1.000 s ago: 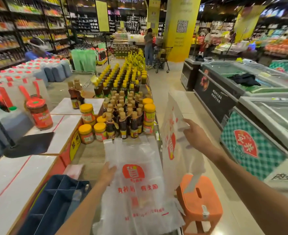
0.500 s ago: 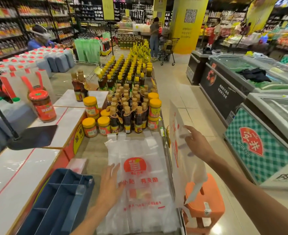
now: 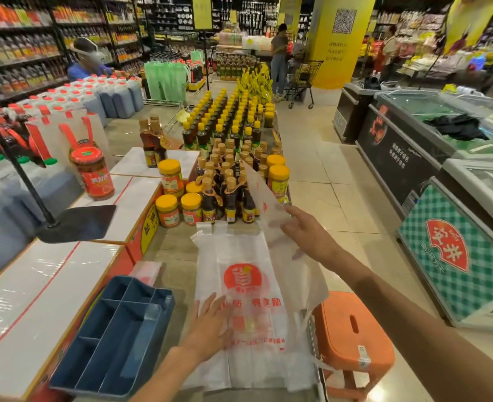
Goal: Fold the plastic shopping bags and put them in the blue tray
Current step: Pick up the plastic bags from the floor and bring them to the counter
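A white plastic shopping bag [image 3: 248, 256] with a red logo lies flat on the display counter, handles pointing away from me. My left hand [image 3: 210, 326] rests flat on its lower left part, fingers spread. My right hand [image 3: 303, 233] holds a second translucent bag [image 3: 268, 204] up in the air over the counter's right edge; the sheet drapes down past my wrist. The blue tray [image 3: 114, 340] with several compartments sits at the near left. A small folded bag [image 3: 146, 271] lies just behind it.
Rows of sauce bottles [image 3: 228, 181] and yellow-lidded jars [image 3: 170, 210] stand right behind the flat bag. An orange stool [image 3: 352, 332] stands on the floor at the right. Freezer chests [image 3: 448, 198] line the aisle. A black sign stand [image 3: 74, 221] is at the left.
My left hand slid from the bag's left edge onto its lower part. My right hand carried the second bag leftward, from over the aisle toward the counter.
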